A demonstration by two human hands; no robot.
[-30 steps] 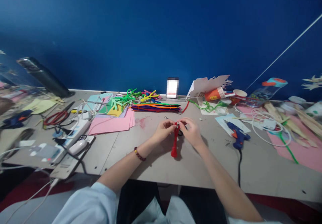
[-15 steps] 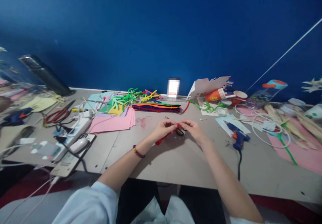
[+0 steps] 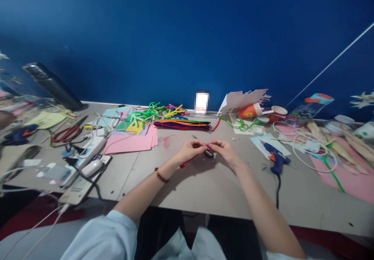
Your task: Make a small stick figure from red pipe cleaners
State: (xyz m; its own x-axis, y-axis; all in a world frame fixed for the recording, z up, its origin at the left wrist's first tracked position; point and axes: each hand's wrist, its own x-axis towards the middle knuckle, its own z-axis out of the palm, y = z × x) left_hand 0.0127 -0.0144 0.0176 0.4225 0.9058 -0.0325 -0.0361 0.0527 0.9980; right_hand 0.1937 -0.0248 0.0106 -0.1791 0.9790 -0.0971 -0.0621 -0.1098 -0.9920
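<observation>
Between my two hands is a red pipe cleaner, pinched by the fingertips of both. My left hand grips it from the left, and its curled lower end shows below that palm. From the right, my right hand pinches the other part, its fingertips almost meeting those of the left. Black-handled scissors lie on the table under the fingers, partly hidden by them. Just behind the hands rests a bundle of coloured pipe cleaners.
Pink paper sheets and twisted green pipe cleaners lie left of the bundle. A blue glue gun with its cord is at the right, near orange paper cups. A power strip and a phone lie at left.
My fingers shift slightly at the red pipe cleaner, and its lower end moves a little. Both hands stay in nearly the same place, still pinching it.
</observation>
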